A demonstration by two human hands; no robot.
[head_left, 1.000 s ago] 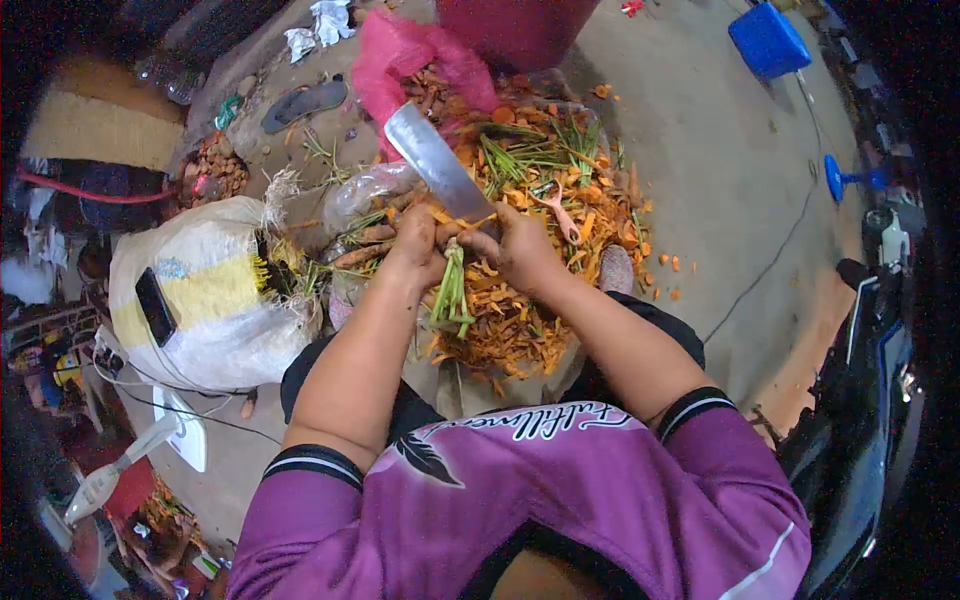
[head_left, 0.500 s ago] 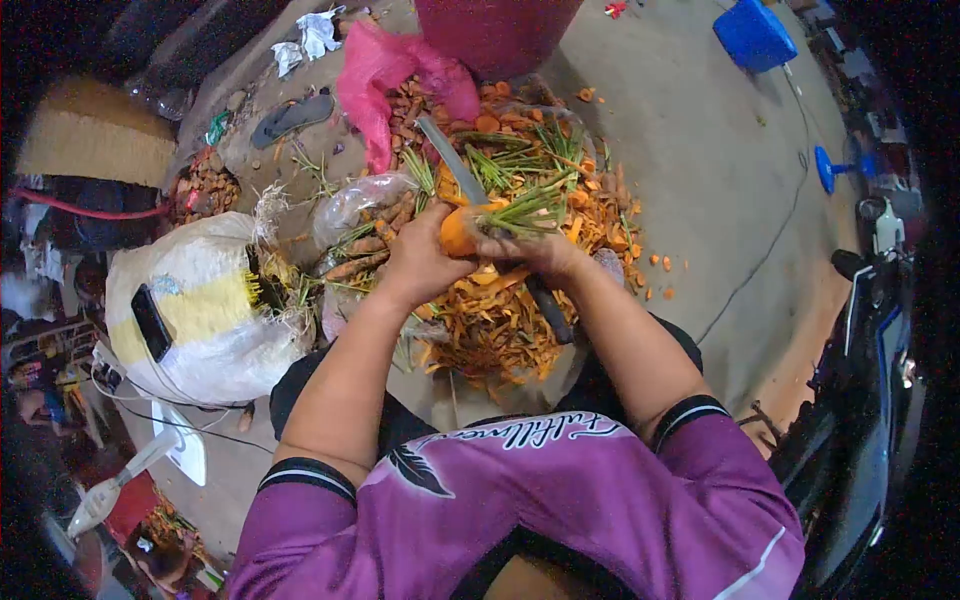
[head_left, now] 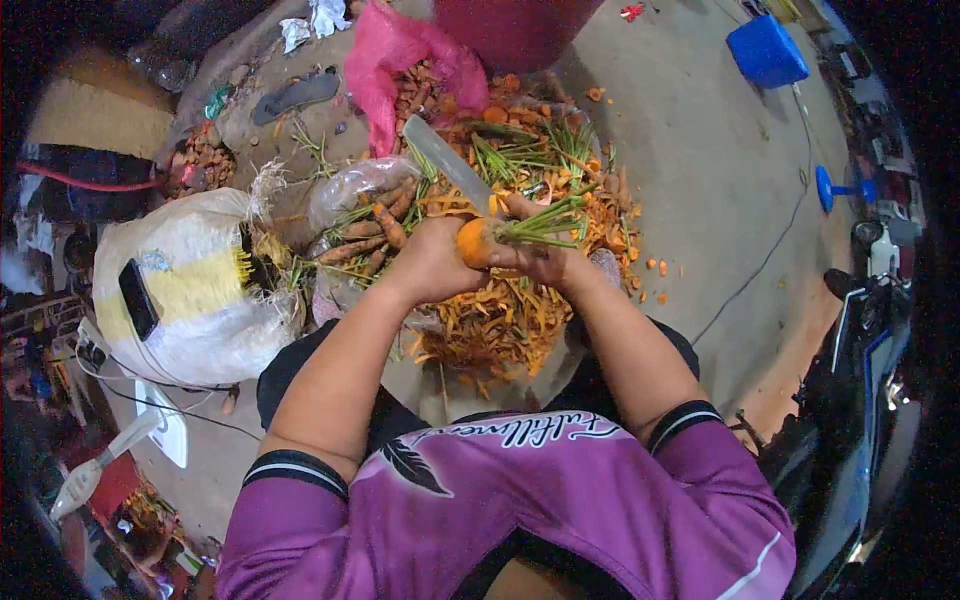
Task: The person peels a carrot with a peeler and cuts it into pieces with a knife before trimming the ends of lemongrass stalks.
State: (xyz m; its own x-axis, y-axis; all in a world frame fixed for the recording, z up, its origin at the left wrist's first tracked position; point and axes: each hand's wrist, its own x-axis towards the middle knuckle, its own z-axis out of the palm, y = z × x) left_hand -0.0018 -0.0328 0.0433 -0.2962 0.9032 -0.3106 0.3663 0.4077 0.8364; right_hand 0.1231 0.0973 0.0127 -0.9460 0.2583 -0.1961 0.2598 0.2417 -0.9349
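Carrot (head_left: 474, 242) in left hand (head_left: 432, 258), knife (head_left: 447, 163) in right hand (head_left: 545, 264), both closed; open floor (head_left: 715, 150) past edge of peelings (head_left: 505, 330).

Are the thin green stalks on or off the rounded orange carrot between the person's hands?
On: the thin green stalks fan out from one end of the rounded orange carrot.
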